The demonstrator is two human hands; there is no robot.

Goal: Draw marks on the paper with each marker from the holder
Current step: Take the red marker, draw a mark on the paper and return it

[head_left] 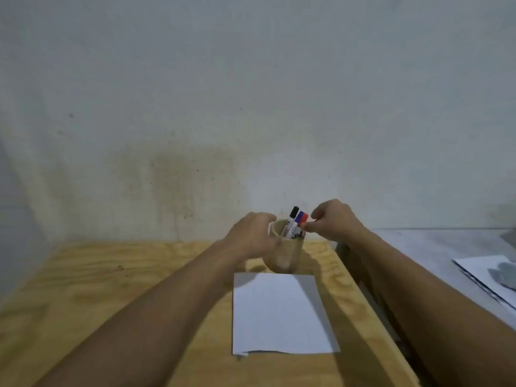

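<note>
A round wooden holder (284, 258) stands on the plywood table (111, 297), just behind a blank white sheet of paper (279, 314). Three markers stick up from the holder: a black-capped one (293, 212), a blue-capped one (299, 217) and a red-capped one (305, 217). My left hand (251, 237) wraps around the holder's left side. My right hand (332, 219) is at the holder's right rim, its thumb and forefinger pinched right beside the red cap; whether they grip the marker is not clear.
A stained white wall (251, 107) rises directly behind the table. To the right lies a lower grey surface (435, 247) with white sheets and a grey object (499, 275) on it. A gap separates it from the table's right edge.
</note>
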